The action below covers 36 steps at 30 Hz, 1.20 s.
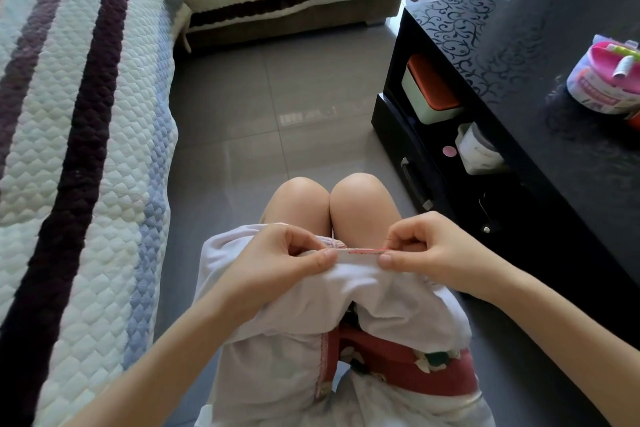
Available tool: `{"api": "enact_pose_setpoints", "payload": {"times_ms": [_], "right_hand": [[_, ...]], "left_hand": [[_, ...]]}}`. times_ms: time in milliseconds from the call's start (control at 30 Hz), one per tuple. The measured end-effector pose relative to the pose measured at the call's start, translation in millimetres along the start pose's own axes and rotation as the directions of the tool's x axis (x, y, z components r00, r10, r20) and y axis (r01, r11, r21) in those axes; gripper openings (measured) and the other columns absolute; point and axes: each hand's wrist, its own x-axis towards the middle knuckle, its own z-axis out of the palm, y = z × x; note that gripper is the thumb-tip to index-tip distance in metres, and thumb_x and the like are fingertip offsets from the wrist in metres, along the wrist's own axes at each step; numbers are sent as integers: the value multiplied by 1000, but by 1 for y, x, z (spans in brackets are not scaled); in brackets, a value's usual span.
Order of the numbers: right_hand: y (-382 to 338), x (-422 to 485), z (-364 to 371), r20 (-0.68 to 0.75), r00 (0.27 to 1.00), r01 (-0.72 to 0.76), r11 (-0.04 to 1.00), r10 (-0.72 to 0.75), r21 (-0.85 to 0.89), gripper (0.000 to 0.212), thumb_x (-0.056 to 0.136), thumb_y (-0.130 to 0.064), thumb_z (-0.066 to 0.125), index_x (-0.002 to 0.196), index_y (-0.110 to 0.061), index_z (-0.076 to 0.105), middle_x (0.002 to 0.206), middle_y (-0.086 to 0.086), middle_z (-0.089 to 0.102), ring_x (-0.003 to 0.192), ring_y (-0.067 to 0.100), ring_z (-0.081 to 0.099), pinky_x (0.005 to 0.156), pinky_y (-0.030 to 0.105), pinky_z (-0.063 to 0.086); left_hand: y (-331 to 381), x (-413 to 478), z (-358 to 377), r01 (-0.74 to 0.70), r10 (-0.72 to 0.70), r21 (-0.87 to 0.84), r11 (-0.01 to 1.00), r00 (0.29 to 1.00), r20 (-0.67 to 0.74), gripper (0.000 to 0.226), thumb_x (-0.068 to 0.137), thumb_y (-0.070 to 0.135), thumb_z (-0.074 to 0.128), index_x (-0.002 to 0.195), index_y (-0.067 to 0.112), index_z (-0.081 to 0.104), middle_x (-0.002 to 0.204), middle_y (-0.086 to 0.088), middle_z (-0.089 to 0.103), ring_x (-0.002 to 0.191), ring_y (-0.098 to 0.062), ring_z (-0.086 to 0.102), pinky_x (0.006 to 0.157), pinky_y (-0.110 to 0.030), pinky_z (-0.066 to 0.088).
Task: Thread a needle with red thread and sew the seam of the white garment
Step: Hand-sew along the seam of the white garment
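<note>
The left grip [291, 260] and the right grip [429, 253] are both pinching the top edge of the white garment [304, 315]. Each thumb is pressing on the near side and the curled fingers are on the far side. They are pulling the edge tight between them. I think that is so the seam is lying flat and the sewing is easy to look at.

A short line of red stitches [367, 251] is running along that edge, between the two grips and reaching the right one. The rest of the garment is hanging below the grips and lying over the person's lap, so it is not sliding to the floor. The needle is too small to spot. It may be hiding in the right grip, but I cannot tell.

Counting now: two grips are working, one garment is being held, and one line of red stitches is showing. Two bare knees [301, 201] are poking out just past the grips.

Well off to the right of the right grip, one black surface [519, 80] is carrying one pink and white tub [602, 80] with thread spools in it. Under it, one box with an orange lid [429, 94] and one white jar [478, 149] are sitting on a shelf.
</note>
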Motion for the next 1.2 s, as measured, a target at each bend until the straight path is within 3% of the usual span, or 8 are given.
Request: {"api": "enact_pose_setpoints", "payload": {"times_ms": [133, 200, 267, 400, 667, 833, 1100, 1200], "right_hand": [[6, -3, 9, -163, 981, 78, 983, -106, -165, 6, 86, -33, 67, 88, -27, 68, 50, -11, 41, 50, 6, 39, 53, 25, 33], [5, -9, 13, -223, 960, 131, 975, -170, -180, 15, 87, -36, 57, 100, -30, 61, 58, -10, 48, 55, 7, 46, 57, 23, 39], [0, -14, 20, -260, 930, 200, 952, -259, -232, 9, 88, -28, 53, 93, -24, 59, 61, -10, 54, 56, 10, 50, 56, 21, 40], [-8, -19, 34, -286, 873, 261, 875, -394, -407, 13, 83, -22, 54, 78, -18, 65, 55, -15, 50, 49, 10, 49, 48, 29, 43], [-11, -20, 39, -331, 864, 207, 867, -379, -454, 10, 74, -16, 57, 70, -15, 66, 51, -17, 40, 44, 10, 40, 44, 28, 39], [-11, -19, 39, -331, 869, 190, 864, -369, -466, 10, 76, -16, 57, 69, -15, 65, 52, -17, 42, 45, 9, 42, 45, 28, 40], [-10, -16, 41, -319, 874, 179, 854, -366, -489, 9, 74, -17, 58, 68, -15, 64, 52, -5, 56, 46, 17, 50, 45, 35, 46], [-11, -15, 43, -307, 878, 173, 841, -368, -513, 10, 74, -16, 56, 64, -14, 60, 50, -3, 53, 45, 21, 48, 43, 37, 45]], "left_hand": [[-4, 6, 3, 10, -9, 22, 1000, 999, -37, 12, 88, 24, 68, 80, 21, 76, 83, 8, 76, 79, 2, 65, 70, -12, 47], [-5, 6, 3, 10, -10, 7, 1000, 1000, -20, 13, 82, 33, 69, 80, 22, 76, 85, 6, 76, 84, -1, 67, 76, -16, 49], [-7, 5, 3, 9, -9, -21, 1000, 1000, -20, 18, 75, 37, 65, 77, 25, 77, 85, 5, 76, 84, -2, 68, 76, -16, 50], [-8, 7, 5, 6, -8, -71, 997, 1000, -17, 17, 74, 37, 66, 81, 26, 77, 88, 3, 76, 92, -10, 70, 87, -29, 52], [-9, 6, 8, 3, -5, -113, 994, 1000, -21, 23, 75, 32, 66, 88, 16, 77, 92, 1, 76, 96, -15, 70, 91, -34, 54], [-8, 5, 10, 11, -13, -143, 990, 1000, -17, 9, 88, 15, 69, 87, 14, 77, 92, -2, 76, 98, -18, 70, 89, -32, 53], [-12, 6, 9, -43, 39, -94, 995, 999, -36, 15, 78, 29, 71, 86, 17, 77, 91, 3, 76, 96, -11, 70, 90, -30, 54], [-11, 5, 11, -89, 87, -36, 995, 994, -64, 5, 86, 16, 72, 86, 15, 77, 90, 6, 76, 93, -5, 69, 88, -23, 53]]}}
